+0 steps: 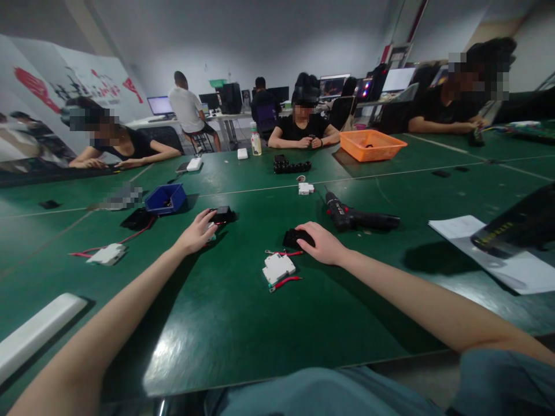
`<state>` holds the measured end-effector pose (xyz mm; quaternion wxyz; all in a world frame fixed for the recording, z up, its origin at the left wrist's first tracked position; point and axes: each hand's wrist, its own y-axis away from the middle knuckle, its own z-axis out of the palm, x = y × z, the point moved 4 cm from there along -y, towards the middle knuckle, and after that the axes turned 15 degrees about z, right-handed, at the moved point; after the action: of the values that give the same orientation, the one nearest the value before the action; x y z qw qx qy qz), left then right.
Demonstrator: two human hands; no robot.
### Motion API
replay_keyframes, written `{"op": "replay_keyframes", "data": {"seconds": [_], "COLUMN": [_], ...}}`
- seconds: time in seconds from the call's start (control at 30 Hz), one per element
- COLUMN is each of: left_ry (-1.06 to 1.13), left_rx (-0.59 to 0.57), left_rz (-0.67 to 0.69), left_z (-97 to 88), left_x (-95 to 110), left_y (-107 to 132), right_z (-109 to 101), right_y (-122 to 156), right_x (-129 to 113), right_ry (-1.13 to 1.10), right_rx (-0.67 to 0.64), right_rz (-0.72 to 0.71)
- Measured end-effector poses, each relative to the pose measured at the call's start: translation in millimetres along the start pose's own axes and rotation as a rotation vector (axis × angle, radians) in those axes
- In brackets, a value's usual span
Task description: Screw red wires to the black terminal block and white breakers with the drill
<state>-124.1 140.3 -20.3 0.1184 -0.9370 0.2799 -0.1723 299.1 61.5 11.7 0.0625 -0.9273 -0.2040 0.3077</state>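
My left hand (197,232) rests on the table with its fingers curled over a white circuit breaker (211,233), mostly hidden; a bit of red wire shows beside it. Just past those fingertips sits a black box-shaped part (223,214). Closed round a black blocky part (293,238) on the table is my right hand (321,242); its exact kind is hidden. Between the hands and nearer to me lies another white circuit breaker (278,269), with short red wires at both ends. A black cordless drill (353,217) lies beyond my right hand.
At left are a blue bin (165,199), a wired white breaker (107,254) and a long white bar (39,329). Papers (526,268) lie under a dark object (514,225) at right. An orange basket (368,151) stands farther back. Several people sit around.
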Motion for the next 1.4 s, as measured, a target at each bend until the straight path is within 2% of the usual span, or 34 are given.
{"op": "replay_keyframes", "data": {"seconds": [0.23, 0.4, 0.53, 0.67, 0.77, 0.83, 0.93, 1.03, 1.1, 1.2, 1.27, 1.4], "left_ry": [-0.005, -0.027, -0.064, -0.120, -0.158, -0.166, -0.145, -0.081, 0.146, 0.593, 1.057, 1.308], "left_rx": [0.020, 0.031, 0.060, 0.122, 0.209, 0.263, 0.268, 0.210, 0.151, 0.200, 0.234, 0.168], "left_rz": [0.123, 0.170, 0.161, 0.138, 0.090, 0.042, 0.043, 0.109, 0.142, -0.054, -0.275, -0.373], "left_z": [55.9, 86.4, 100.8, 100.6, 92.4, 86.7, 80.3, 72.2, 66.4, 55.0, 53.4, 43.6], "left_x": [34, 55, 68, 81, 94, 104, 123, 142, 151, 147, 139, 122], "left_y": [-110, -181, -217, -232, -225, -210, -169, -111, -74, -37, -29, -40], "right_z": [-1, -2, -3, -4, -5, -6, -6, -6, -5, -2, -1, 2], "right_y": [-1, -1, -2, -3, -2, -1, 1, 1, 1, 0, 0, -1], "right_x": [0, 2, 1, -1, -1, 0, 1, 2, 3, 4, 4, 5], "right_ry": [0.016, 0.004, 0.009, 0.013, -0.007, -0.020, -0.021, -0.011, -0.013, -0.024, -0.030, -0.028], "right_rx": [0.005, -0.001, -0.011, -0.020, -0.033, -0.053, -0.065, -0.058, -0.058, -0.061, -0.062, -0.073], "right_rz": [-0.007, 0.007, 0.023, 0.034, 0.043, 0.049, 0.042, 0.026, 0.023, 0.017, 0.011, 0.026]}}
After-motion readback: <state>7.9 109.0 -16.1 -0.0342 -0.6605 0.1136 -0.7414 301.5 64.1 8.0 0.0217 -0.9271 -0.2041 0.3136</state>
